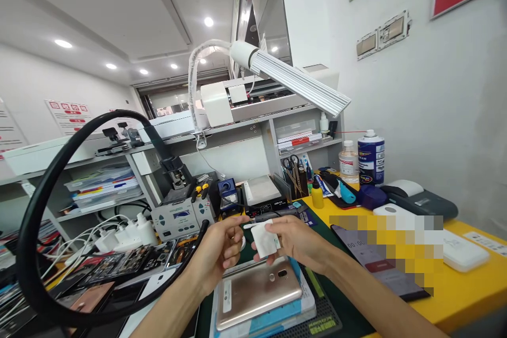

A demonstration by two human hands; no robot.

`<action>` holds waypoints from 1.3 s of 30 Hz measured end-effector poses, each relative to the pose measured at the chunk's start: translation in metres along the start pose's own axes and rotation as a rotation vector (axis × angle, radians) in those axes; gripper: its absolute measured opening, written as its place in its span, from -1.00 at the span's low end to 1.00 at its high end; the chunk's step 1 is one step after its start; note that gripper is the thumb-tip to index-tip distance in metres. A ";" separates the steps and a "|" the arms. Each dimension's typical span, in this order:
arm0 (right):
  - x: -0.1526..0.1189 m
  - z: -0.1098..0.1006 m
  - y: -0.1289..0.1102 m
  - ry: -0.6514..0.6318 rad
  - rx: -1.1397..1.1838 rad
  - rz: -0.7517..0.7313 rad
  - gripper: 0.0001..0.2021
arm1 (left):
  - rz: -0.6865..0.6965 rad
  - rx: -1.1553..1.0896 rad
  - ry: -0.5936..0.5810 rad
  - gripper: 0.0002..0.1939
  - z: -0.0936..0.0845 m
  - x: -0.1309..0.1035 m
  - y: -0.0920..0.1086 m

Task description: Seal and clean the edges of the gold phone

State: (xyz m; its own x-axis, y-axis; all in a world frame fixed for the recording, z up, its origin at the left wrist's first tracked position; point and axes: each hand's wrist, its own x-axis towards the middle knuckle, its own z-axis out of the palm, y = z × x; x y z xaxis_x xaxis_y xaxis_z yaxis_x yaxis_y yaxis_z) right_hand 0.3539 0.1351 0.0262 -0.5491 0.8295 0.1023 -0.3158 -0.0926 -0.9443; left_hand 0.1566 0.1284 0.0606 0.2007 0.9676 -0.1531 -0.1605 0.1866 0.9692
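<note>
Gold smartphone [261,291]: lay back up at the front, smooth, shiny, round-cornered.
Right hand [299,240]: its grip pinched a soft-looking white square packet [264,240].
Left hand [219,243]: fingers curled beside a slim cotton swab [250,226]; whether its grip closed on it, one could not tell.
Stage: seemingly early; swab tip looked white, smartphone unopened.
Worktop [475,296]: yellow, a blue spray can [371,161] standing farther back.
</note>
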 end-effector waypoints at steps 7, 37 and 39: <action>0.002 0.000 -0.002 0.003 0.102 0.068 -0.53 | 0.283 0.402 0.056 -0.68 -0.005 -0.006 -0.007; 0.008 -0.005 0.001 0.285 -0.158 0.012 -0.46 | 0.280 0.555 0.009 -0.75 -0.003 0.002 0.000; 0.009 -0.007 0.002 0.324 -0.177 -0.035 -0.49 | 0.205 0.481 -0.023 -0.78 -0.004 0.003 0.002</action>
State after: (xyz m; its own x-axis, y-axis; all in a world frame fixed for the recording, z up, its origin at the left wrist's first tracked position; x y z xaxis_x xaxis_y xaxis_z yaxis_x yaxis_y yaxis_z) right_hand 0.3534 0.1464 0.0232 -0.2578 0.9645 0.0579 -0.1753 0.0122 -0.9844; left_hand 0.1534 0.1320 0.0609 0.2342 0.9710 0.0478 0.2622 -0.1104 0.9587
